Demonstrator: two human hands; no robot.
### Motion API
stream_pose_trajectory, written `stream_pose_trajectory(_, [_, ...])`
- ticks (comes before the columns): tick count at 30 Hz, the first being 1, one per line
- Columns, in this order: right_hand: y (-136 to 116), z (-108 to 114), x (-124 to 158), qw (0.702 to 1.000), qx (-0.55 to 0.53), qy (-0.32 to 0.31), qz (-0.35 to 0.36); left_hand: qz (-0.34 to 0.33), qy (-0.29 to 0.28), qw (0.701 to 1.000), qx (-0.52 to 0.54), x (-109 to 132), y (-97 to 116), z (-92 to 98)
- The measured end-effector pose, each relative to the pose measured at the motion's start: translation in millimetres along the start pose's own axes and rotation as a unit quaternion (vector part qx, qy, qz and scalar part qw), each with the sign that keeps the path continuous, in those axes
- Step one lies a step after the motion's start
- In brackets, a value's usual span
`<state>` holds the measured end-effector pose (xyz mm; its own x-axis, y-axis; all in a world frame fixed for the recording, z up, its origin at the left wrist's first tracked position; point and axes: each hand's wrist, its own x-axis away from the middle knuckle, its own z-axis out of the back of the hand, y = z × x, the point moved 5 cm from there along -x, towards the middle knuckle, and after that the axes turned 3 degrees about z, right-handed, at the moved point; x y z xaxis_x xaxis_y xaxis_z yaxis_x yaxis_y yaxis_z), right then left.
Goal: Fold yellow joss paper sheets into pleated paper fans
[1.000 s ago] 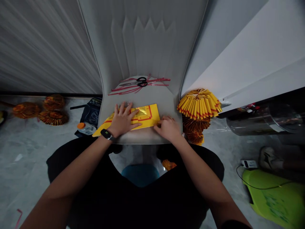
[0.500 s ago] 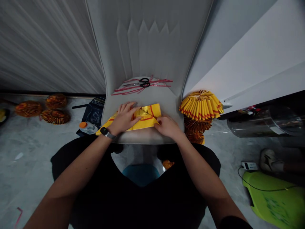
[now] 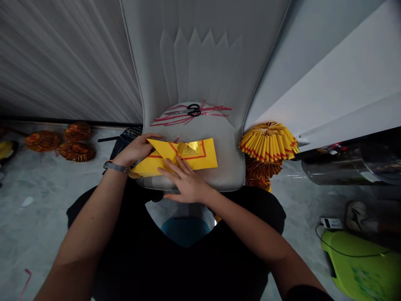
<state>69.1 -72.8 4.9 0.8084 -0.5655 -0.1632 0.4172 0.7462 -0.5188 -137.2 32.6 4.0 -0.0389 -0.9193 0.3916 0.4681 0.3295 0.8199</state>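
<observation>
Joss paper (image 3: 192, 158), yellow with red border lines and a gold foil square (image 3: 188, 147), lying on grey chair seat (image 3: 227, 171), just ahead of right hand (image 3: 184, 182) and reaching left to left hand (image 3: 136, 149). One end folded over into loose triangular flap (image 3: 159, 149), right beside left hand's fingertips (image 3: 155, 136).

Sheet probably very light, thin and soft: little stiffness, easy creasing, foil likely slick and prone to scuffing. Best hold probably at folded edge or flap corner, light pinch only, with flat palm keeping rest of sheet down; tight grip liable to crumple it.

Left hand at sheet's left end, partly curled, fingers near upper edge of flap; firm pinch impossible to confirm from this view. Right hand open, fingers spread, resting over near part of sheet, no visible grip. Metal-band watch (image 3: 116, 167) on left wrist.

Beyond both hands, past far edge of sheet: black-handled scissors (image 3: 193, 110) lying on red strips (image 3: 213, 109). Right of right hand, beside chair seat: folded yellow paper fan with red edging (image 3: 268, 142). Left of left hand, down on floor: round orange-brown paper fans (image 3: 42, 141).
</observation>
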Motion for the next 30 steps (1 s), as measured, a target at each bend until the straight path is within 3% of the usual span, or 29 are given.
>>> stream_pose_trajectory(5, [-2.4,0.5,-6.0,0.997,-0.047,0.056,0.02,0.054,0.001,0.991,0.121,4.0,-2.0,11.6])
stream_pose_trajectory(12, [20.7,4.9,-4.4,0.967,-0.135,0.212,-0.036,0.006,-0.064,0.995,0.075,13.7,8.3,11.7])
stream_pose_trajectory(14, [27.4,2.5,-4.0,0.958,-0.166,0.226,-0.051,-0.001,-0.065,0.997,0.049,17.2,11.4,12.9])
stream_pose_trajectory(17, [30.6,-6.5,-6.6,0.968,-0.169,0.174,-0.065,-0.022,-0.067,0.997,-0.006,19.3,15.6,11.3])
stream_pose_trajectory(21, [19.7,-18.4,-11.4,0.993,-0.082,0.075,-0.045,-0.077,-0.092,0.99,-0.073,15.5,17.5,2.8])
stream_pose_trajectory(25, [12.9,-24.1,-14.4,0.999,-0.011,0.021,-0.048,-0.136,-0.099,0.971,-0.169,6.7,12.9,-7.3])
stream_pose_trajectory(27, [12.1,-27.2,-15.9,0.999,0.012,0.002,-0.046,-0.169,-0.071,0.959,-0.216,2.9,11.7,-14.0])
stream_pose_trajectory(30, [11.0,-31.1,-19.4,0.998,0.031,-0.018,-0.052,-0.242,0.016,0.93,-0.277,2.2,19.5,-30.9])
